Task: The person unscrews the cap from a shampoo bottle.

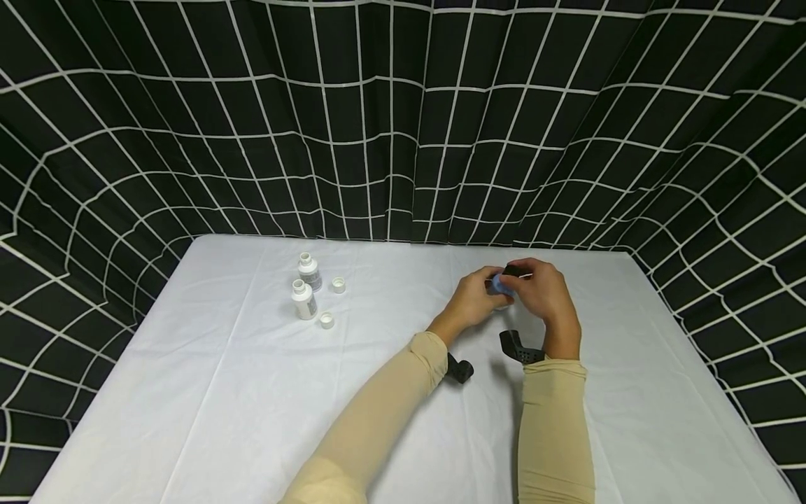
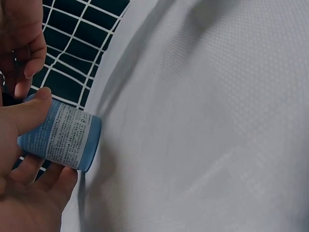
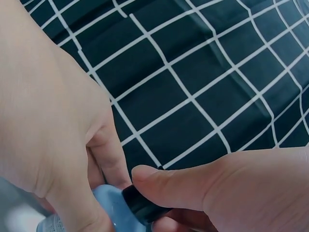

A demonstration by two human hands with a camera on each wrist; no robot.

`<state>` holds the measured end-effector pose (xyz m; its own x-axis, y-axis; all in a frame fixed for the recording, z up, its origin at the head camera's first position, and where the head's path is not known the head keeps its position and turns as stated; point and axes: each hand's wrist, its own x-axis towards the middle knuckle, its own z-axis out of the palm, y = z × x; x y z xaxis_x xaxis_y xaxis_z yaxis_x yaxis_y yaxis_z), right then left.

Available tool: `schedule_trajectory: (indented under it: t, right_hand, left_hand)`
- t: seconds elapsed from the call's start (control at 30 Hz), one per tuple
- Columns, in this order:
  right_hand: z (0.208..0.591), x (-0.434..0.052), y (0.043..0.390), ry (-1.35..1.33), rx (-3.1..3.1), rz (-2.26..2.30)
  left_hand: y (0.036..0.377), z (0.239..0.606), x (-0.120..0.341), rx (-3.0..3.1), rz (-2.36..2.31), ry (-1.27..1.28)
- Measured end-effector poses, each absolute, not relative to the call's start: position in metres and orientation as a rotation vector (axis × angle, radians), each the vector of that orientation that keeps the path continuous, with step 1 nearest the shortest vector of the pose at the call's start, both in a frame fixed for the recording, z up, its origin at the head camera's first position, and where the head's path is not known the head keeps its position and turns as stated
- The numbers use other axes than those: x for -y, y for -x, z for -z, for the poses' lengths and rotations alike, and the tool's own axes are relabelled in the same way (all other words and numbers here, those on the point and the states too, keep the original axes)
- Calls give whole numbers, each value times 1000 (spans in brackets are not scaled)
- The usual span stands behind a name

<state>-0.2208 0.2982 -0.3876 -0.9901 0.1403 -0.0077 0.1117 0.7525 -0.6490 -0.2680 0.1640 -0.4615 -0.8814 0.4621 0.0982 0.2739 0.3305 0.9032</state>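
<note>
A small blue bottle (image 2: pixel 63 137) with a printed label is held tilted above the white table (image 1: pixel 220 392). My left hand (image 1: pixel 474 299) grips its body, thumb on top and fingers underneath. My right hand (image 1: pixel 540 290) pinches the bottle's black cap (image 3: pixel 140 203) between thumb and fingers. In the head view only a bit of the blue bottle (image 1: pixel 502 283) shows between the two hands. Both hands meet right of the table's middle.
Two small white bottles (image 1: pixel 305 299) (image 1: pixel 308 271) stand open at the left middle of the table, with two white caps (image 1: pixel 338 285) (image 1: pixel 327 320) lying beside them. A black curtain with a white grid (image 1: pixel 403 119) hangs behind and around the table.
</note>
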Motion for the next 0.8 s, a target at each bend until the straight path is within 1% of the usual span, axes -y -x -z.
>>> schedule_trajectory:
  t: [0.33,0.8]
  right_hand:
    - [382,-283,220,106,2929,-925]
    - [381,-248,224,-21,2862,-978]
  left_hand:
    - [268,464,-147,-2314,-1626,-677]
    - [273,461,-106,-2320,-1643,-639]
